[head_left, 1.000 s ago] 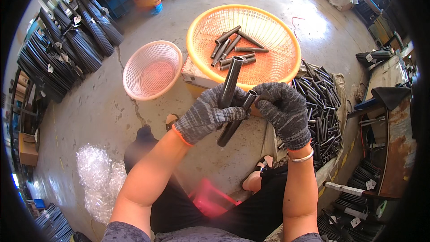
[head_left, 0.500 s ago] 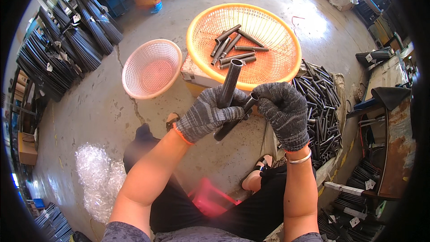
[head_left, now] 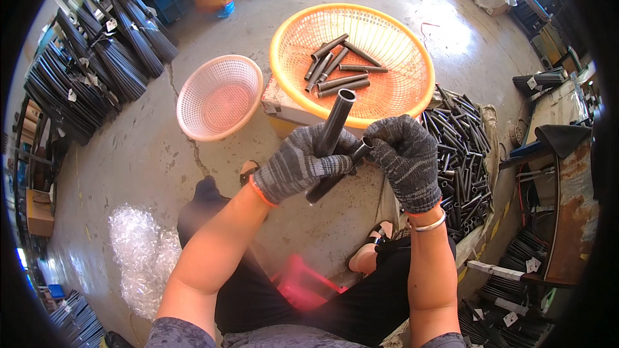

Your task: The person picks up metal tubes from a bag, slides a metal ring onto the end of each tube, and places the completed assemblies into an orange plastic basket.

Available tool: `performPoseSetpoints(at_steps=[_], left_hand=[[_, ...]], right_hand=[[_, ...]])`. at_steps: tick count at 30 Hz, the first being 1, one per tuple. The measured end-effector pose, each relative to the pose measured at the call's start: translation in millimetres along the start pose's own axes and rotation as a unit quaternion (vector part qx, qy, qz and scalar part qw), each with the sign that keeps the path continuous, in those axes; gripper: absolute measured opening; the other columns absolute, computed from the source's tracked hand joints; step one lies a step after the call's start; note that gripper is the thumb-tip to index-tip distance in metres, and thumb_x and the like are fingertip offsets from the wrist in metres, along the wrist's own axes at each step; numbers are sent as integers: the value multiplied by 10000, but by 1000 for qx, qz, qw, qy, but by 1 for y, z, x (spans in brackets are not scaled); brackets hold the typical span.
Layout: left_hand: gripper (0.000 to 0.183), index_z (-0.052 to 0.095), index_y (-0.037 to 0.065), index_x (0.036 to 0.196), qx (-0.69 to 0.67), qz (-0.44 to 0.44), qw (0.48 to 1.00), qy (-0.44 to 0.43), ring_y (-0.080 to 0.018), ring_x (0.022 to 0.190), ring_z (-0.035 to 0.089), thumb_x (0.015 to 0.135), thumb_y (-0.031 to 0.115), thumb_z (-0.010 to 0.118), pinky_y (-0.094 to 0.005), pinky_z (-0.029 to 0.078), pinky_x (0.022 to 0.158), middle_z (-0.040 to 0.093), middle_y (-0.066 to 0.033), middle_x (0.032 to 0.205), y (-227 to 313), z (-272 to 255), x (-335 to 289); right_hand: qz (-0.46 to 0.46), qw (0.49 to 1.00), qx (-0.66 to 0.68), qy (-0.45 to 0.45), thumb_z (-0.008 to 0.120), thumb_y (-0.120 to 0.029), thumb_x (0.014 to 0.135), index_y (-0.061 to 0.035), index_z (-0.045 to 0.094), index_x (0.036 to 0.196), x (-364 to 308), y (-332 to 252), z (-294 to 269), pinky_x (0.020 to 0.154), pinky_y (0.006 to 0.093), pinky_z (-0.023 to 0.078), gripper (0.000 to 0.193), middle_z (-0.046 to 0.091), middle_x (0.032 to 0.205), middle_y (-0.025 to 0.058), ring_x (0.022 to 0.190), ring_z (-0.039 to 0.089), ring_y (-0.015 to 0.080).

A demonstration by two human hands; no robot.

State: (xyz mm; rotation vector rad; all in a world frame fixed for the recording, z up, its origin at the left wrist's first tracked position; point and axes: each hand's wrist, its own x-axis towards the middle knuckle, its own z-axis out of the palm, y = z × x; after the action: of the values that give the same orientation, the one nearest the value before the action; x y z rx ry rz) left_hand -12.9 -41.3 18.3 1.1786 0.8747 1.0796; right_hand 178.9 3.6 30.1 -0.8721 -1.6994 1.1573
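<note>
My left hand, in a dark grey knitted glove, is closed around two dark metal tubes. The thicker-looking tube points up and away, its hollow end showing. Below it, a second tube slants across under my thumb, its upper open end toward the right. My right hand, gloved alike, has its fingers curled together at that upper end; what they pinch, if anything, is hidden. Just beyond my hands, an orange plastic basket holds several similar tubes.
A smaller pink basket stands left of the orange one, which rests on a box. A heap of loose tubes lies on sacking at the right. Clear plastic wrap is at lower left, bundled rods at far left.
The raised tube in my left hand has tipped slightly to the right. My right hand has shifted a little upward, still at the slanted tube's end.
</note>
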Motion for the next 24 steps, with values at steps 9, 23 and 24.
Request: performPoseSetpoints(at_steps=[9,23,24], left_hand=[[288,595,-4,1044,4,-77,996,-50,-148,847,632,777,31,699,-279,523,715,670,-74,907,7,6,-1],[298,617,1,1067,25,-54,998,-18,-149,878,627,786,56,698,-302,501,822,675,-86,932,2,-3,-3],[298,617,0,1066,30,-42,998,-20,-153,882,629,784,53,698,-305,500,833,675,-88,936,1,-3,-3]], right_hand=[[-21,999,0,26,618,64,796,-13,603,895,3,4,1,651,242,494,126,636,788,54,697,599,102],[-42,991,38,-125,634,91,756,-7,589,865,1,-1,-17,729,257,494,153,653,905,75,789,585,106],[-41,992,18,-115,636,88,754,-7,588,858,0,-3,-16,721,257,492,148,652,899,73,782,585,107]])
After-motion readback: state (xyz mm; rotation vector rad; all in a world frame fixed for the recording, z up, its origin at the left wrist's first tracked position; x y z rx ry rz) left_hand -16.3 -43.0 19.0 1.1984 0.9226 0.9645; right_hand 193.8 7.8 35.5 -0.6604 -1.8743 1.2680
